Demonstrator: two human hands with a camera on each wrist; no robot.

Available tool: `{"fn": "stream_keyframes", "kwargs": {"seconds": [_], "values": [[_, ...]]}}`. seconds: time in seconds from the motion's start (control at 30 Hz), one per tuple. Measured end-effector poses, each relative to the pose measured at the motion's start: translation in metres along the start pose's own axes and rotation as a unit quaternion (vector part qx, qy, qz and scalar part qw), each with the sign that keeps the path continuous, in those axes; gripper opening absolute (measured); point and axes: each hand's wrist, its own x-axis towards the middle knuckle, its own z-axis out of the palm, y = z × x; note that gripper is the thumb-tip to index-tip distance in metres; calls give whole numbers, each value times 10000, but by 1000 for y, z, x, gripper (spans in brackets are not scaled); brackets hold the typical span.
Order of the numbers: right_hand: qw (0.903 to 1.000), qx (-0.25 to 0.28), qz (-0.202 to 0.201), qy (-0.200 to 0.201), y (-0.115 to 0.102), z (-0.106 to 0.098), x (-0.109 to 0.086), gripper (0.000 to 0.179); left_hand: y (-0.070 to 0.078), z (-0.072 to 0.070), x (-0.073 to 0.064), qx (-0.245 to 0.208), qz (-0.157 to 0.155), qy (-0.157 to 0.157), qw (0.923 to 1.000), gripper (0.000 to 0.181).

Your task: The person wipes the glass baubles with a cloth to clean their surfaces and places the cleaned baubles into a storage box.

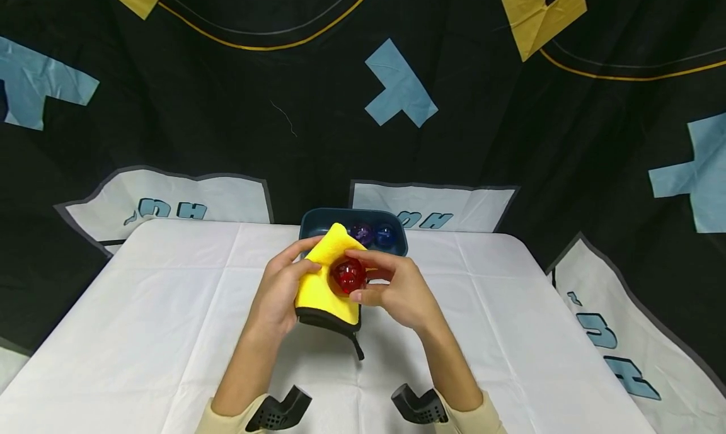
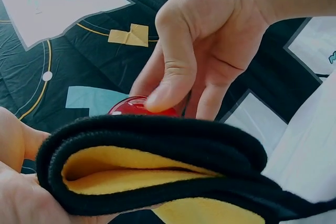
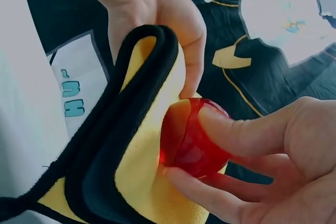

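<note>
A folded yellow cloth (image 1: pixel 324 293) with a black hem is gripped at its left side by my left hand (image 1: pixel 278 292). Between the thumb and fingers of my right hand (image 1: pixel 399 289) is a shiny, see-through red ball (image 1: pixel 348 276), pressed against the cloth's yellow face. In the right wrist view the red ball (image 3: pixel 191 137) touches the cloth (image 3: pixel 142 166). Only the ball's upper edge shows above the thick black hem (image 2: pixel 152 135) in the left wrist view. Both hands are above the table, in front of a dark blue tray (image 1: pixel 397 231).
Inside the tray sit a purple ball (image 1: pixel 363 234) and a blue ball (image 1: pixel 385 235); the cloth and hands hide part of it. A white sheet covers the table (image 1: pixel 187 333). Behind hangs a black patterned curtain (image 1: pixel 317 157).
</note>
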Motion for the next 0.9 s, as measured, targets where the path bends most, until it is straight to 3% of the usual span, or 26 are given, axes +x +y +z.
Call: {"fn": "stream_keyframes", "kwargs": {"seconds": [0.13, 0.33, 0.57, 0.73, 0.9], "values": [[9986, 23, 474, 213, 3, 3, 3, 53, 0, -1, 0, -17, 20, 28, 10000, 49], [9951, 473, 868, -98, 7, 6, 7, 53, 1, -3, 0, -75, 56, 55, 9999, 49], [9938, 569, 873, -398, 9, 6, 9, 51, 1, -3, 0, -62, 61, 110, 9999, 49], [9964, 148, 819, -137, 9, 7, 10, 47, 2, -3, -1, -153, 26, 57, 9999, 50], [9988, -74, 433, 201, 6, 10, 7, 44, 3, -4, 0, -261, 8, -55, 9996, 50]]}}
